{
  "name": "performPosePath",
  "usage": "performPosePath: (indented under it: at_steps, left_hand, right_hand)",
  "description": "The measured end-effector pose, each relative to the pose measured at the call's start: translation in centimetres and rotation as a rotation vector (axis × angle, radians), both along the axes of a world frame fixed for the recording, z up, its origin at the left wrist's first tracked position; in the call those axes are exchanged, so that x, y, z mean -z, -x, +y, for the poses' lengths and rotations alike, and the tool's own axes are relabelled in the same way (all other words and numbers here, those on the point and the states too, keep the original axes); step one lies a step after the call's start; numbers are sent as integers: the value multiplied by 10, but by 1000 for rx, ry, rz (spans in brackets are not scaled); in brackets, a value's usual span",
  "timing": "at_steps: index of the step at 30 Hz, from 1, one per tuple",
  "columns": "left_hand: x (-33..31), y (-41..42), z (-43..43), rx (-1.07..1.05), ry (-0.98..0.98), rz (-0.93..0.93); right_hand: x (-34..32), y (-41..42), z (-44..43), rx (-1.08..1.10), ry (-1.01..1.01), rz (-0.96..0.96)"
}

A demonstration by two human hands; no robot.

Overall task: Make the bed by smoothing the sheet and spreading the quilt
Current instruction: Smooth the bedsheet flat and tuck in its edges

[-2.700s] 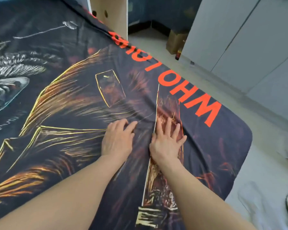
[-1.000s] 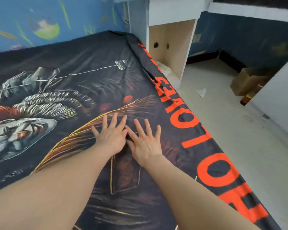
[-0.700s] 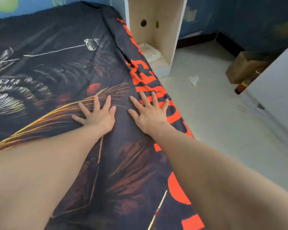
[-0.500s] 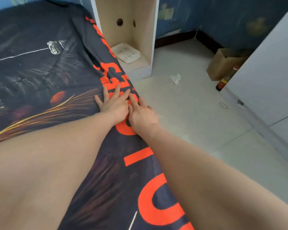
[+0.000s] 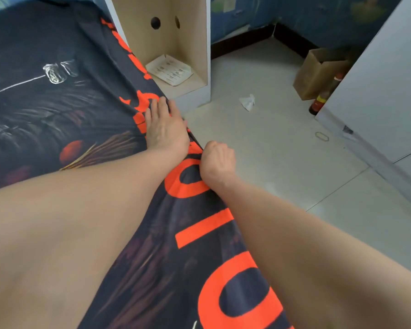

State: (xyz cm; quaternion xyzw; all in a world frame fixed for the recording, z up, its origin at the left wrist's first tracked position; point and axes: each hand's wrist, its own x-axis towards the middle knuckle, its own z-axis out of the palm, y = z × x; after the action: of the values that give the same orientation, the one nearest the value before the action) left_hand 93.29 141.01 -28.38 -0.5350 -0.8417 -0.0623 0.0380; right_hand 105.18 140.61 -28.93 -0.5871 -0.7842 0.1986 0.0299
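A dark sheet [image 5: 64, 108] printed with large orange letters and a horror picture covers the bed, which fills the left and bottom of the view. My left hand [image 5: 165, 129] lies flat on the sheet at the bed's right edge, fingers straight and pointing away. Just to its right, my right hand [image 5: 217, 160] has its fingers curled over the edge of the sheet and grips the cloth where it hangs down the side. No quilt is in view.
A pale wooden open cabinet [image 5: 176, 39] stands against the bed's right side, with a paper sheet [image 5: 169, 70] on its bottom shelf. On the tiled floor lie a crumpled tissue [image 5: 247, 102], a cardboard box [image 5: 318, 72] and a bottle [image 5: 318, 103]. A white wardrobe [image 5: 384, 74] stands at right.
Both hands slid across the sheet from the bed's middle to its right edge. My right hand went from flat on the cloth to curled over the edge.
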Motion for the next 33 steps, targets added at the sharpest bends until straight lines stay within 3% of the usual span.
performPosePath:
  at_steps: [3, 5, 9, 11, 15, 18, 25, 33]
  left_hand:
    - [7, 2, -4, -67, 72, -50]
    - [8, 14, -6, 37, 200, -38]
    - [9, 18, -11, 168, 261, -8]
    - [10, 17, -6, 146, 181, -16]
    - [2, 56, 23, -14, -173, -61]
    - [16, 80, 29, -25, -190, -46]
    - [24, 82, 32, -50, -228, -151]
    - [28, 87, 37, -122, -250, -156]
  right_hand:
    - [-3, 7, 5, -29, 153, -42]
    - [-10, 14, 13, -12, 253, -45]
    - [-17, 16, 23, -29, 133, 6]
    - [-18, 25, 28, -102, 25, 85]
    - [-17, 66, 61, -222, -222, 215]
    - [-9, 103, 81, -267, -224, 254]
    - [5, 165, 119, -87, 86, 364]
    - [14, 172, 122, 195, 29, 596]
